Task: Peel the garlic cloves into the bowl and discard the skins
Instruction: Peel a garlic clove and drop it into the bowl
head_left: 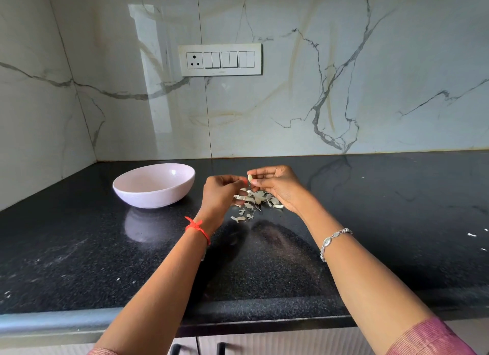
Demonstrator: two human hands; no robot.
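Note:
A pale garlic clove (250,178) is pinched between the thumb and fingers of my right hand (277,186) above the black countertop. My left hand (221,195) is right beside it, fingers curled toward the clove; whether they touch it or hold a bit of skin I cannot tell. Below both hands lies a scatter of whitish garlic skins (254,202) on the counter. A pale pink bowl (154,186) stands to the left of my hands, and its visible inside looks bare.
The black granite countertop (264,262) runs to a marble wall at the back and left. A switch panel (219,60) sits on the back wall. Cabinet handles (221,349) show below the counter's front edge. Small white flecks (472,234) lie at the right.

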